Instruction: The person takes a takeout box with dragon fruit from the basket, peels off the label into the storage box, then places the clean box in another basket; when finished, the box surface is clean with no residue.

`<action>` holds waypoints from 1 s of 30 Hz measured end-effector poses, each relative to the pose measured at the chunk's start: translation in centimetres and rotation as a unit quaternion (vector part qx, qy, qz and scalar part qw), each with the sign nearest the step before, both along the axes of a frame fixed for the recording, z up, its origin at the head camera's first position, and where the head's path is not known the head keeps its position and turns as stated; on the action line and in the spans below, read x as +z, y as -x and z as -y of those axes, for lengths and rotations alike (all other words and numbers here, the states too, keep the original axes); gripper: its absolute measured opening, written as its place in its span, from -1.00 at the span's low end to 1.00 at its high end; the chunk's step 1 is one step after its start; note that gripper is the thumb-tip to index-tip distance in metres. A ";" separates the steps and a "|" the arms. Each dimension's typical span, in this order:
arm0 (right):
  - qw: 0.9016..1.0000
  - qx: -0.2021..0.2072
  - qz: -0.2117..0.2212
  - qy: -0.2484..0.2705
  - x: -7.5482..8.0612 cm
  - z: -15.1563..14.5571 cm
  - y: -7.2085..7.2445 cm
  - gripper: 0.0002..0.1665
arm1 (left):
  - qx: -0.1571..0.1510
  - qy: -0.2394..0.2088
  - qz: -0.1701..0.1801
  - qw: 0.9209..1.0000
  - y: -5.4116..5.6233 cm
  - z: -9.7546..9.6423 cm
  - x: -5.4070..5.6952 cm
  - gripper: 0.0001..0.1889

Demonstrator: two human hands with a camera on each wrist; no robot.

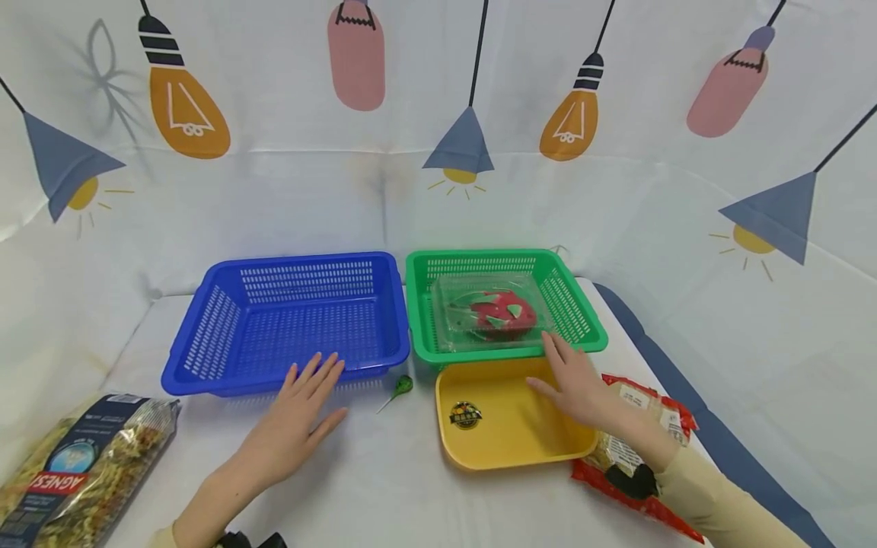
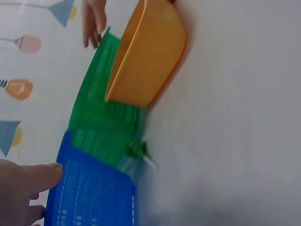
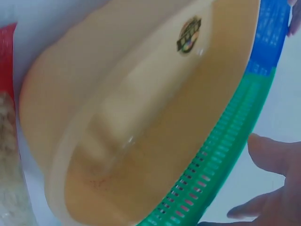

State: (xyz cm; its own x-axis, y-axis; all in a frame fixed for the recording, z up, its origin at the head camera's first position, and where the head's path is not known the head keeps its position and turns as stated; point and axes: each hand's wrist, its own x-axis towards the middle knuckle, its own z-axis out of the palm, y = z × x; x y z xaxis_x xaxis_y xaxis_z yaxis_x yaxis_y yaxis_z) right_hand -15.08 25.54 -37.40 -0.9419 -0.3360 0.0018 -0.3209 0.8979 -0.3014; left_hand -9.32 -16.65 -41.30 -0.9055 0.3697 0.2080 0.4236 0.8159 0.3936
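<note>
My left hand point(image 1: 301, 418) reaches to the front rim of a blue plastic basket point(image 1: 183, 364), its fingers extended and holding nothing. Over the right side of a yellow tray point(image 1: 493, 445) hovers my right hand point(image 1: 578, 388), fingers spread, fingertips by the front rim of a green basket point(image 1: 585, 323). Inside the green basket lies a clear plastic box point(image 1: 452, 323) with a red and green dragon fruit point(image 1: 503, 313). A green-wrapped lollipop point(image 1: 403, 385) lies on the table between the blue basket and the yellow tray; the left wrist view also shows the lollipop point(image 2: 136, 149).
A bag of Agnesi pasta point(image 1: 85, 472) lies at the left edge. To the right, a red and clear food bag point(image 1: 640, 399) lies partly under my right forearm. A white cloth point(image 1: 288, 205) printed with lamps hangs behind the baskets.
</note>
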 end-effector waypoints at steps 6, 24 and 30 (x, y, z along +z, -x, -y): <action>0.999 0.014 -0.019 -0.035 -0.2 0.0 -1.6 -0.05 | 0.049 0.015 0.011 0.999 -0.6 2.7 -0.1 -0.29; 0.999 -0.007 -0.010 -0.042 0.8 0.2 -4.0 -0.06 | 0.162 0.103 -0.010 0.981 -3.8 10.4 -1.5 -0.29; 0.996 -0.023 -0.069 -0.052 0.7 1.1 -3.8 -0.03 | 0.204 0.107 -0.007 0.973 -4.1 10.9 -1.1 -0.16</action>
State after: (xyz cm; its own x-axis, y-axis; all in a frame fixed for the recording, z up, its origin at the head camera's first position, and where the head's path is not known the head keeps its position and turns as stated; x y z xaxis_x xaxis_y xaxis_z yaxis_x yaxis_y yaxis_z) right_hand -11.33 24.42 -36.66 -0.9493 -0.2984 0.0993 -0.3113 0.9363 -0.1624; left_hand -5.23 -27.58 -42.40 -0.9838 0.0169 0.1784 0.0518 0.9799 0.1929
